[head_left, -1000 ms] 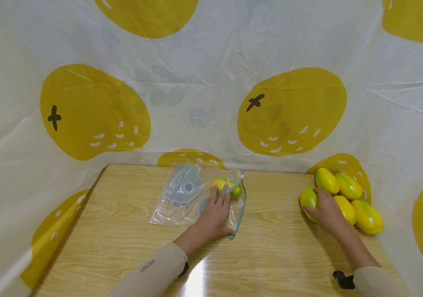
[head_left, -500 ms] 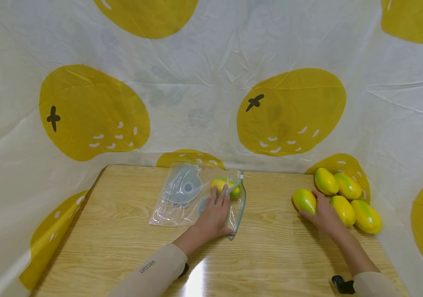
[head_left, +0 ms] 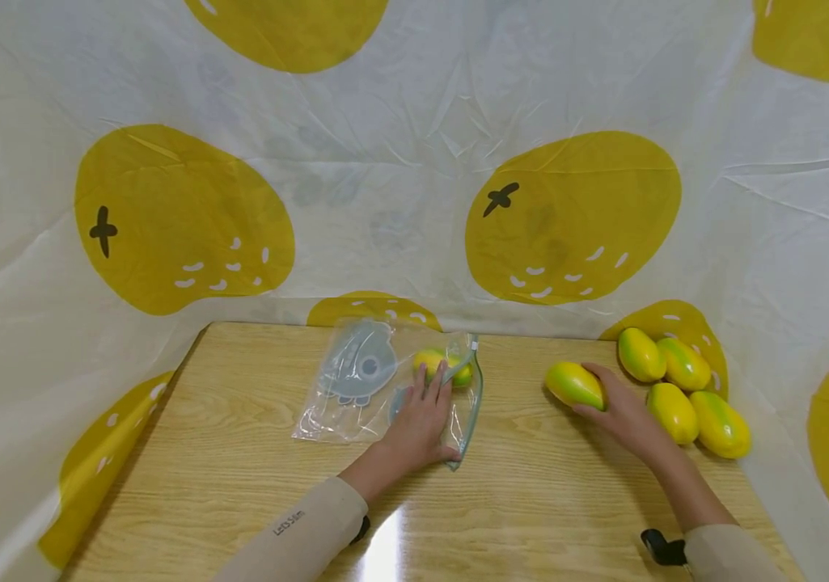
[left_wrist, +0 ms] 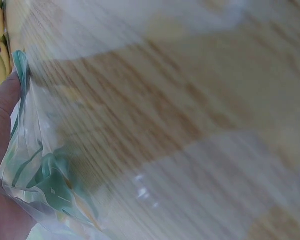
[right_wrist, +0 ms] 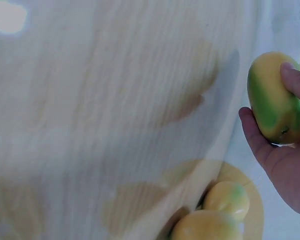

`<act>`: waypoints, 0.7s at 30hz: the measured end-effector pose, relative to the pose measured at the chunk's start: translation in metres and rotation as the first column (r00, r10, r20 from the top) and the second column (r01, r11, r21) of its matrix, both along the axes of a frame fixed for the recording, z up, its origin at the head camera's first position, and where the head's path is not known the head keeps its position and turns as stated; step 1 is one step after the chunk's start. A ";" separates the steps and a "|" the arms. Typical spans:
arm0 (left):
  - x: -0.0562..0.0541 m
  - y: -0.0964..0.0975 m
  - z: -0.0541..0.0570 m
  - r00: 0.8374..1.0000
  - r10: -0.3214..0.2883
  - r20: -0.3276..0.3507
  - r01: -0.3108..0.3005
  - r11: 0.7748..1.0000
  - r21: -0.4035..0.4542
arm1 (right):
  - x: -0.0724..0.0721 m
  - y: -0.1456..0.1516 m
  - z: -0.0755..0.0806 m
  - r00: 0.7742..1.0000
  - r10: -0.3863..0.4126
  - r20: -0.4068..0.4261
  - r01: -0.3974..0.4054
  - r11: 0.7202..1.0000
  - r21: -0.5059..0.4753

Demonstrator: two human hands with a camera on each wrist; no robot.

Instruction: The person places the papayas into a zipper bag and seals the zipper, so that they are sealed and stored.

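Observation:
My right hand (head_left: 621,411) holds a yellow-green mango (head_left: 573,384), fingers and thumb around one end, left of the other mangoes. In the right wrist view the thumb lies over this mango (right_wrist: 270,95). My left hand (head_left: 417,420) rests on a clear zip bag (head_left: 363,424) printed with a grey-blue cartoon animal. Its fingers lie spread and fairly straight by the bag's mouth; the thumb touches the green zip edge (left_wrist: 21,70). One flap of the mouth is folded back near the fingertips. Inside the bag lies a yellow-green mango (head_left: 430,359), partly covered by the fingers and flap.
Several more mangoes (head_left: 721,424) lie grouped at the table's right side, close to the curtain. The wooden table (head_left: 239,501) meets a pale curtain (head_left: 378,202) with large yellow fruit prints at its back and sides.
My right hand has drawn the mango leftward, away from the group, and it has turned to lie more lengthwise. The left hand and the bag have stayed in place.

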State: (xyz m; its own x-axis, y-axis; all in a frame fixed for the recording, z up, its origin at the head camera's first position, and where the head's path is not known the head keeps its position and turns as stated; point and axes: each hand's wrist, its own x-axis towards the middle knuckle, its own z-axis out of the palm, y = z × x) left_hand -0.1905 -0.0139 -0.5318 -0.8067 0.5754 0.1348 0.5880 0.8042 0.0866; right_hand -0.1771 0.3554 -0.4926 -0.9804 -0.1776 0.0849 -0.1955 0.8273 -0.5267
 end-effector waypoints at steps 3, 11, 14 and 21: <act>0.000 0.000 -0.001 1.000 0.001 -0.004 -0.001 1.000 -0.002 | -0.004 -0.008 0.005 0.999 0.040 0.023 -0.039 0.999 -0.033; 0.000 0.001 -0.001 1.000 0.002 0.007 -0.002 1.000 -0.001 | -0.008 -0.031 0.013 0.988 0.150 0.022 -0.148 0.984 -0.095; 0.000 0.001 0.000 1.000 0.001 0.009 -0.001 1.000 -0.002 | -0.009 -0.040 0.013 0.983 0.185 0.022 -0.182 0.979 -0.092; 0.000 0.002 0.002 1.000 0.014 0.006 -0.014 1.000 -0.023 | -0.014 -0.064 0.015 0.962 0.272 0.006 -0.271 0.958 -0.093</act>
